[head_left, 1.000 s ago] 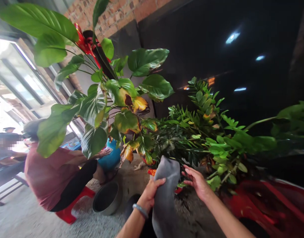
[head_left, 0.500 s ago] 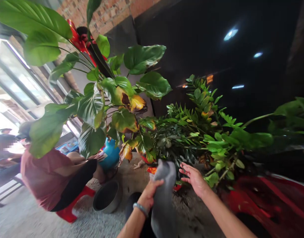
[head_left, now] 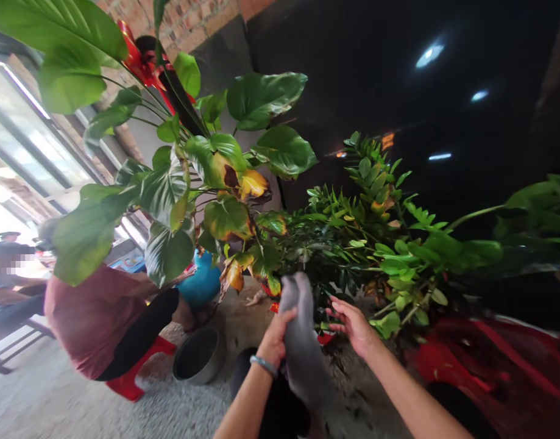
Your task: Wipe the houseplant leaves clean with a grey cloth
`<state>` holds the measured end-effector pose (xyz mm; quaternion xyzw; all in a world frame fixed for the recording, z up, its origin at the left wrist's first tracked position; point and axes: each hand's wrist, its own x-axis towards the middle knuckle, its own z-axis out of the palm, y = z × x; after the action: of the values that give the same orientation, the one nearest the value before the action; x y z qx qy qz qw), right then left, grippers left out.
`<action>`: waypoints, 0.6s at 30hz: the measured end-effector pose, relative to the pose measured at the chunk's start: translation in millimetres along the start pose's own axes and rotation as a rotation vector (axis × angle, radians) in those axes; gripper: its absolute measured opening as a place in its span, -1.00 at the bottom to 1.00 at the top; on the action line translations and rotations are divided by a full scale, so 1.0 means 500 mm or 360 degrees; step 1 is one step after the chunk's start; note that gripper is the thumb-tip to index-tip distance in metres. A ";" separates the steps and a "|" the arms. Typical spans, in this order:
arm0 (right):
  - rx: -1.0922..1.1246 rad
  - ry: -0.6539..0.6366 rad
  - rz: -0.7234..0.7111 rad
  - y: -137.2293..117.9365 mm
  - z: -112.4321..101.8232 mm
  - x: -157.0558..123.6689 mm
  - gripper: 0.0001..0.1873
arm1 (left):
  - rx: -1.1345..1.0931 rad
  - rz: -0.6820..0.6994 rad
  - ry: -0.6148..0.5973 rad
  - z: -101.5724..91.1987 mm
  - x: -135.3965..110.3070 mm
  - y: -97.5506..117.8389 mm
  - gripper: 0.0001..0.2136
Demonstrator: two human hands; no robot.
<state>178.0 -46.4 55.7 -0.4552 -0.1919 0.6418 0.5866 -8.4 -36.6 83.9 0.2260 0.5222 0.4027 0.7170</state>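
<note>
A limp grey cloth [head_left: 304, 341] hangs from my left hand [head_left: 276, 339], which is closed around its upper part and wears a bracelet at the wrist. The cloth's lower end is blurred and swings to the right. My right hand [head_left: 353, 323] is apart from the cloth, fingers loosely spread and nothing visible in them. It is close to the lower leaves of a bushy green plant [head_left: 398, 256]. Behind the cloth, a small red patch [head_left: 324, 338] shows low down; I cannot make out what it belongs to.
A tall broad-leaved plant [head_left: 225, 216] with yellowing leaves rises on the left. Below it stand a grey tub [head_left: 200, 360] and a blue rounded object [head_left: 201, 280]. A person [head_left: 92, 323] sits on a red stool [head_left: 136, 372]. Red material [head_left: 490, 360] lies at the right.
The cloth has swung, its top shifting slightly left and its lower end right. My left hand has risen a little with it. My right hand has barely moved.
</note>
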 end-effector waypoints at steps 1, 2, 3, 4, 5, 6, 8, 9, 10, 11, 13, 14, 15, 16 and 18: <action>-0.0003 0.0023 0.0005 0.000 -0.006 0.000 -0.74 | 0.0084 -0.0094 -0.0062 -0.004 -0.004 -0.033 -0.76; -0.0005 0.0045 0.0010 -0.002 -0.012 0.000 -0.74 | 0.0121 -0.0148 -0.0138 -0.008 -0.012 -0.057 -0.73; -0.0006 0.0060 0.0012 -0.004 -0.017 -0.001 -0.74 | 0.0127 -0.0167 -0.0206 -0.013 -0.023 -0.070 -0.70; -0.0006 0.0069 0.0014 -0.007 -0.022 -0.001 -0.74 | 0.0102 -0.0138 -0.0261 -0.016 -0.035 -0.070 -0.67; -0.0006 0.0069 0.0013 -0.009 -0.024 -0.001 -0.73 | 0.0057 -0.0088 -0.0288 -0.018 -0.046 -0.058 -0.65; -0.0006 0.0065 0.0011 -0.011 -0.024 -0.002 -0.72 | 0.0008 -0.0027 -0.0283 -0.018 -0.056 -0.036 -0.63; -0.0012 0.0053 -0.0006 -0.012 -0.017 -0.005 -0.70 | -0.0083 0.0095 -0.0218 -0.009 -0.067 0.020 -0.63; -0.0020 0.0050 -0.0019 -0.011 -0.012 -0.007 -0.68 | -0.0121 0.0144 -0.0182 -0.001 -0.067 0.046 -0.63; -0.0033 0.0053 -0.0034 -0.009 -0.007 -0.008 -0.66 | -0.0144 0.0182 -0.0147 0.007 -0.063 0.066 -0.64; -0.0048 0.0065 -0.0050 -0.007 -0.004 -0.009 -0.65 | -0.0146 0.0203 -0.0117 0.016 -0.057 0.076 -0.65; -0.0086 0.0127 -0.0089 -0.008 -0.004 -0.006 -0.63 | -0.0088 0.0192 -0.0073 0.026 -0.040 0.066 -0.67; -0.0106 0.0177 -0.0113 -0.013 -0.008 -0.002 -0.63 | -0.0031 0.0167 -0.0069 0.026 -0.031 0.047 -0.67; -0.0128 0.0234 -0.0144 -0.020 -0.014 0.003 -0.62 | 0.0037 0.0134 -0.0086 0.022 -0.025 0.021 -0.65; -0.0151 0.0293 -0.0179 -0.030 -0.022 0.011 -0.62 | 0.0107 0.0095 -0.0121 0.014 -0.022 -0.008 -0.63; -0.0204 0.0379 -0.0255 -0.058 -0.036 0.029 -0.62 | 0.0218 0.0017 -0.0221 -0.010 -0.028 -0.060 -0.60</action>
<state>210.9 -31.2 64.0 -0.5478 -0.1973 0.5209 0.6242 -4.7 -65.9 67.7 0.3048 0.4964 0.3532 0.7321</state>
